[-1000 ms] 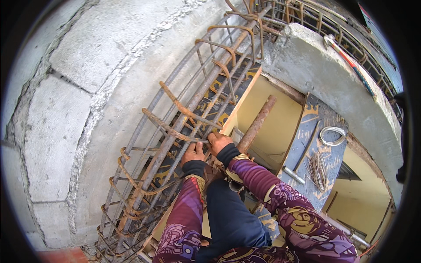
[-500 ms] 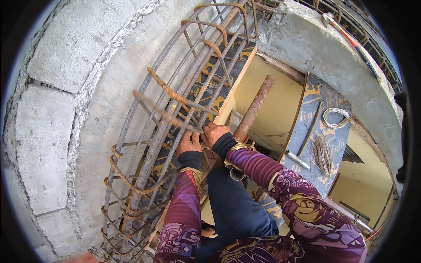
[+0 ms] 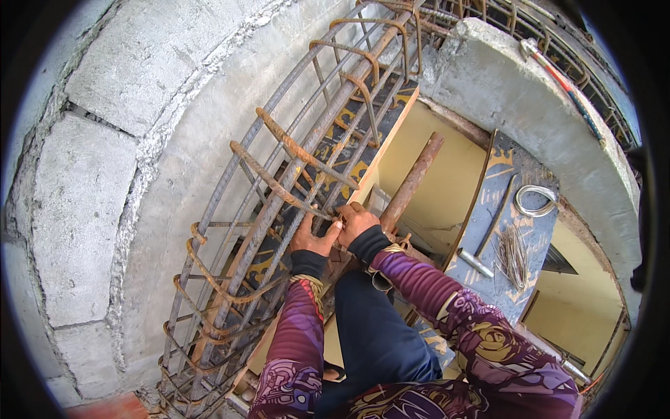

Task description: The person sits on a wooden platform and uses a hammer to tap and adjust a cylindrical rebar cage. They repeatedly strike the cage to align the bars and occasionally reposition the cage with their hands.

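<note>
A rusty bent steel stirrup loops over the long bars of a rebar cage. Its near end comes down between my hands. My left hand is closed round that end from below, the thumb reaching up to my right fingertips. My right hand pinches at the same spot, beside a long bar; its curled fingers hide what they grip. Another rusty stirrup crosses the cage just beyond. Below the bars lies dark formwork board with yellow crown prints.
A grey block wall curves along the left. A rusty pipe stands beyond my right hand. On a board at right lie a wire coil, cut tie wires and a metal tube. A red-and-blue-handled hammer rests on a concrete ledge.
The stirrup between my hands was blurred by motion and now looks still. My left thumb has stretched toward my right fingers. The whole view has shifted slightly.
</note>
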A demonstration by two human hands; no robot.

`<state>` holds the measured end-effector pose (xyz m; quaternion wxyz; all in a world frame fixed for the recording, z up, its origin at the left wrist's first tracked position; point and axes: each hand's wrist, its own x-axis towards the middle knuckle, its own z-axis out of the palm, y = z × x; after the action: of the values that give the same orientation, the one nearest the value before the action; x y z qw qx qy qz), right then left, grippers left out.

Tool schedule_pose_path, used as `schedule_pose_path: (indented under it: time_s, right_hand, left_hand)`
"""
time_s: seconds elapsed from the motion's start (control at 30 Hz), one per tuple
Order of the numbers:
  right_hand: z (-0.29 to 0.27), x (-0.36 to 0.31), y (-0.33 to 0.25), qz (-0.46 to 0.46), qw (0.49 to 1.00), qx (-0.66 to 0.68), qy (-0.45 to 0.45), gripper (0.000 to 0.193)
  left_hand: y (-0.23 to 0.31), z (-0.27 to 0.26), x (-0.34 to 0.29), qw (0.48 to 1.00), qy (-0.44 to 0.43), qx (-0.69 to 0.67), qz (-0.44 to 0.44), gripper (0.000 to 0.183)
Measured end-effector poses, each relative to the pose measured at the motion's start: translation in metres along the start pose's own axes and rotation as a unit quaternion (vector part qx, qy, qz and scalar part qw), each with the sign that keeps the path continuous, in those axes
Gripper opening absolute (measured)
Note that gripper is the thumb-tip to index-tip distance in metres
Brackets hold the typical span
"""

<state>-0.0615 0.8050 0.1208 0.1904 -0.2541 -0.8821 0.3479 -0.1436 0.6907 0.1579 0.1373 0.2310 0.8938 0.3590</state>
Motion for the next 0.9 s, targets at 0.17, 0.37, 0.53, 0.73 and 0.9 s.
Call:
schedule_pose_path:
  time_s: [0.17, 0.37, 0.53, 0.73, 0.9]
  right_hand:
    - [-0.003, 0.010, 0.005, 0.017, 0.999, 0.034, 0.018, 0.030]
    - [-0.006, 0.011, 0.011, -0.040, 0.998, 0.019, 0.036, 0.032]
    - [-0.012, 0.010, 0.011, -0.064, 0.995, -0.010, 0.076, 0.031]
    - [-0.004, 0.014, 0.008, 0.011, 0.986, -0.099, 0.136, 0.027]
    - [-0.024, -0.001, 0.003, 0.026, 0.992, -0.033, 0.121, 0.052]
  left_hand:
    - [-0.018, 0.014, 0.008, 0.997, -0.002, -0.082, -0.015, 0.064]
    - [-0.002, 0.008, 0.003, 0.999, 0.037, -0.006, 0.006, 0.052]
    - [0.013, 0.006, 0.003, 0.997, 0.043, 0.009, -0.056, 0.055]
    - [0.010, 0.009, -0.001, 0.993, 0.090, 0.081, 0.012, 0.050]
    - [0.003, 0.012, 0.001, 0.996, 0.079, 0.044, 0.001, 0.050]
